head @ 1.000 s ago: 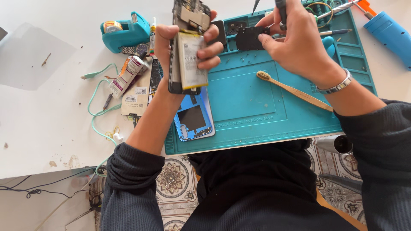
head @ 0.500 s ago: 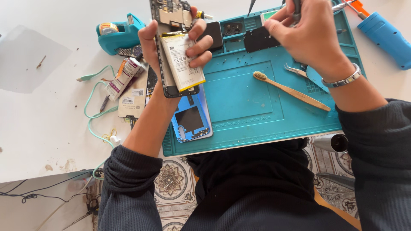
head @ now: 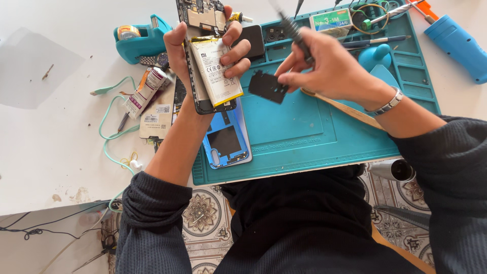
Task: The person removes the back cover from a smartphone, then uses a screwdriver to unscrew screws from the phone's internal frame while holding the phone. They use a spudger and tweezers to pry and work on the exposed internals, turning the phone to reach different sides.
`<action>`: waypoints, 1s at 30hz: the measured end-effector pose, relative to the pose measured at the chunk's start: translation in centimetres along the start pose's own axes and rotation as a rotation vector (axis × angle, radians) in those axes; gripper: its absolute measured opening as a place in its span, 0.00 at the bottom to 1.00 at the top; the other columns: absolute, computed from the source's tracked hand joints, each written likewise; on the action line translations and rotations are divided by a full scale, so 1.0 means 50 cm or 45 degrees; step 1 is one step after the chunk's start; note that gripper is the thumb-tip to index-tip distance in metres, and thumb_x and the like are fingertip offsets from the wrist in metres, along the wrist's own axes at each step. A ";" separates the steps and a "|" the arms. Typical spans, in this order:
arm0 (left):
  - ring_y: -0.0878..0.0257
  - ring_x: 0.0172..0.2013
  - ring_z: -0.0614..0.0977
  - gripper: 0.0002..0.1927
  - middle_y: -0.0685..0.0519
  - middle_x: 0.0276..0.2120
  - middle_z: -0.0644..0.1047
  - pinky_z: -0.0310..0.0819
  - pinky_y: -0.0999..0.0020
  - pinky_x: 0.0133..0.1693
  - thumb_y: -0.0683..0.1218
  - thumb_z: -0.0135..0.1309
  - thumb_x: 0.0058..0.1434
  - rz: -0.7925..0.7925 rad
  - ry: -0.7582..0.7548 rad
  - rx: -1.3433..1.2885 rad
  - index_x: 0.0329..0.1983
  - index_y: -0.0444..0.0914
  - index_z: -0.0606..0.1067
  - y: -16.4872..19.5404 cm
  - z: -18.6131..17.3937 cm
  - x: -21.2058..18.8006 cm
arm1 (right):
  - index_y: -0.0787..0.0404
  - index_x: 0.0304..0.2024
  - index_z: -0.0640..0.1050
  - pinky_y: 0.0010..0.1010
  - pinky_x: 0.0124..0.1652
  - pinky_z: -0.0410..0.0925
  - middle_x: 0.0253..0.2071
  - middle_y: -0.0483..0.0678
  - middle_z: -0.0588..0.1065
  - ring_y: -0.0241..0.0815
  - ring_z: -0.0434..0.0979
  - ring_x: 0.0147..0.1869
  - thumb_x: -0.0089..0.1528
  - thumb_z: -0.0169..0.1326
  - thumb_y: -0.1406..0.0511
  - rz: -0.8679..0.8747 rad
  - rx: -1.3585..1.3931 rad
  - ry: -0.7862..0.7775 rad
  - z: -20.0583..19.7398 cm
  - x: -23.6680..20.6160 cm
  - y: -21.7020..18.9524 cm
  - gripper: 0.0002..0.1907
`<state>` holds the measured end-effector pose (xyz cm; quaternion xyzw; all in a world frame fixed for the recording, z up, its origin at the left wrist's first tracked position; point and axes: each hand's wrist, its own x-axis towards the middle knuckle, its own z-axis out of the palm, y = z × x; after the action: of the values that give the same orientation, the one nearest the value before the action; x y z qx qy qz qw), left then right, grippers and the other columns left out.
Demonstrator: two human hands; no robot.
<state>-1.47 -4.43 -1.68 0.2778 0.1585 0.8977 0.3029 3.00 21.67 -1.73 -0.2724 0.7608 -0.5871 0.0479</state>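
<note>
My left hand (head: 203, 45) grips an opened phone (head: 205, 61) held upright over the left edge of the teal work mat (head: 284, 127). Its white battery (head: 215, 71) and bare circuit board (head: 202, 12) face me. My right hand (head: 329, 68) holds a flat black cover piece (head: 268, 86) by its edge with the fingertips, just right of the phone. The same hand also holds a dark screwdriver (head: 294, 30) pointing up and left. A metal bracelet (head: 385, 104) sits on that wrist.
A blue phone back cover (head: 225, 139) lies on the mat's left edge. A teal tape dispenser (head: 142, 40), glue tubes (head: 144, 91) and a mint cable (head: 114, 122) lie left on the white table. A blue tool (head: 456, 43) lies far right. A wooden stick (head: 345, 109) rests under my right wrist.
My right hand has come down and left from the mat's top trays, carrying the black cover piece toward the phone. The left hand with the phone shifted slightly right.
</note>
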 end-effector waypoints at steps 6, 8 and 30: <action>0.68 0.30 0.66 0.33 0.53 0.36 0.64 0.63 0.74 0.29 0.64 0.48 0.66 0.000 -0.010 0.001 0.63 0.36 0.65 -0.001 -0.005 -0.003 | 0.60 0.35 0.58 0.35 0.42 0.77 0.43 0.60 0.81 0.45 0.86 0.46 0.67 0.58 0.73 0.018 0.076 -0.039 -0.025 -0.002 -0.036 0.19; 0.68 0.30 0.66 0.34 0.53 0.36 0.64 0.63 0.74 0.29 0.65 0.48 0.66 -0.005 -0.017 -0.008 0.63 0.36 0.64 0.001 -0.008 -0.003 | 0.60 0.35 0.58 0.36 0.42 0.78 0.41 0.59 0.81 0.46 0.86 0.45 0.68 0.56 0.71 0.077 0.222 -0.033 -0.039 -0.010 -0.048 0.18; 0.67 0.30 0.67 0.34 0.51 0.37 0.65 0.64 0.73 0.28 0.64 0.46 0.65 0.010 -0.013 -0.004 0.63 0.35 0.63 -0.004 -0.002 0.003 | 0.68 0.38 0.66 0.42 0.36 0.68 0.37 0.56 0.72 0.55 0.73 0.37 0.49 0.73 0.57 -0.084 -0.838 -0.188 0.044 -0.012 -0.030 0.33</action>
<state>-1.55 -4.18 -1.78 0.2827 0.1546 0.8977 0.3006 4.91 19.79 -1.16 -0.3395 0.8948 -0.2899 -0.0067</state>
